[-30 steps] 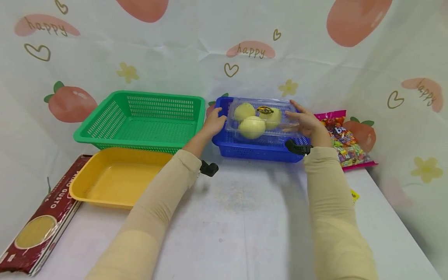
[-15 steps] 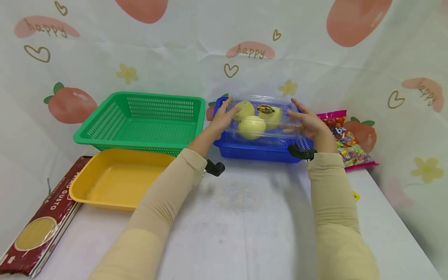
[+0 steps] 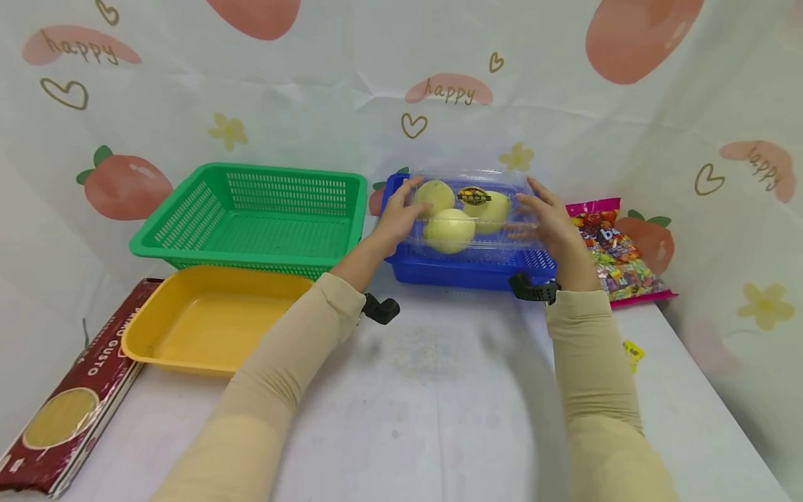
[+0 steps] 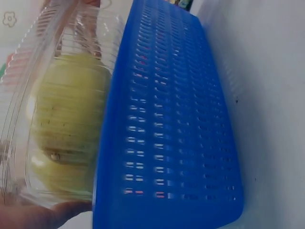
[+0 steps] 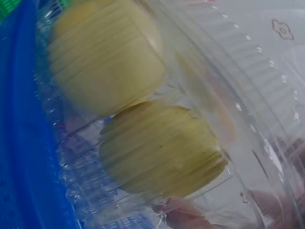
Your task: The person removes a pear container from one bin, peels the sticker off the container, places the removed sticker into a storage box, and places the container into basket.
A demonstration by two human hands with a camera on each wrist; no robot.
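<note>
- Pinching a clear box [image 3: 495, 240] by its 2 ends, the left hand [image 3: 399, 217] and the right hand [image 3: 555, 222] have their fingers curled round it.
- Inside the box: 3 pale yellow fruits [image 3: 449, 231], below a dark label [image 3: 475, 196].
- The box is over the blue basket [image 3: 458, 273]; whether it touches the rim I cannot tell.
- To the left: a green basket [image 3: 282, 230], a yellow tub [image 3: 213, 324] just before it.
- To the right: a candy bag [image 3: 617, 258].
</note>
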